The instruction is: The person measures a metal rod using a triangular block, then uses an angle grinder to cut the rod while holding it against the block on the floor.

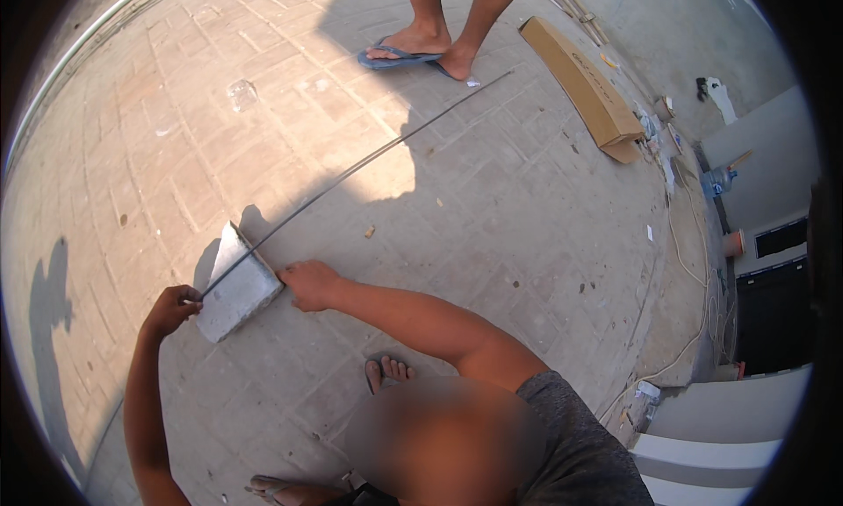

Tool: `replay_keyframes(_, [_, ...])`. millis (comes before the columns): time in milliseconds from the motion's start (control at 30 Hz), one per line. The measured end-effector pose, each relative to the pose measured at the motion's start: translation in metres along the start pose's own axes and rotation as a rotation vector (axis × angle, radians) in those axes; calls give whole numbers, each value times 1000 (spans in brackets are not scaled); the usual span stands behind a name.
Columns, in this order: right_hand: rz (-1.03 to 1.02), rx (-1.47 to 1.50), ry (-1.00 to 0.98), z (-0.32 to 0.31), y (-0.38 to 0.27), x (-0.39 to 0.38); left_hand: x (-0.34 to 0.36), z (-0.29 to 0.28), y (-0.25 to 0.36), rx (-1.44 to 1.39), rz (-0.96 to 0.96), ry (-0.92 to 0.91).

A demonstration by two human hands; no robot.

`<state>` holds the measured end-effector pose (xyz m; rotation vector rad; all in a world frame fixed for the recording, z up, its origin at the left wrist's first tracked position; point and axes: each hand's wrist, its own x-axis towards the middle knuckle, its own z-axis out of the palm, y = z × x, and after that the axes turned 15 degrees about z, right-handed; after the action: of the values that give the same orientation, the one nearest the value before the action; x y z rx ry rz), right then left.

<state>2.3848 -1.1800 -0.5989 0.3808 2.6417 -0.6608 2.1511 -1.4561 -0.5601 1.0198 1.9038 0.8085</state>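
My left hand (pixel 174 308) pinches the near end of a long, thin metal rod (pixel 351 170), at the left side of a pale grey concrete block (pixel 241 295). The rod lies diagonally across the block and stretches to the upper right, toward another person's feet. My right hand (pixel 306 285) is closed at the right edge of the block, its fingertips partly hidden against it. The block sits on brick paving (pixel 140 172) in front of my sandalled feet.
Another person in blue flip-flops (pixel 395 54) stands beyond the rod. A long cardboard box (pixel 575 84) lies at the upper right. Along the right are a loose cable (pixel 680 348), a blue water jug (pixel 720 181), a reddish bucket (pixel 732 242), scattered debris and a wall with dark openings.
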Motion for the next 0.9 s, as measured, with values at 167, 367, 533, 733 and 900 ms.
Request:
replay_keyframes(167, [9, -20, -16, -2, -1, 1, 1, -1, 0, -2, -8, -6])
replay_keyframes(367, [0, -24, -14, 0, 0, 5, 2, -2, 2, -9, 2, -5])
replay_keyframes(533, [17, -19, -4, 1, 1, 7, 3, -3, 7, -2, 44, -38])
replay_keyframes(733, [39, -12, -22, -1, 1, 5, 3, -3, 10, -23, 8, -33])
replay_keyframes(900, [3, 20, 6, 1, 2, 5, 2, -3, 6, -14, 12, -22])
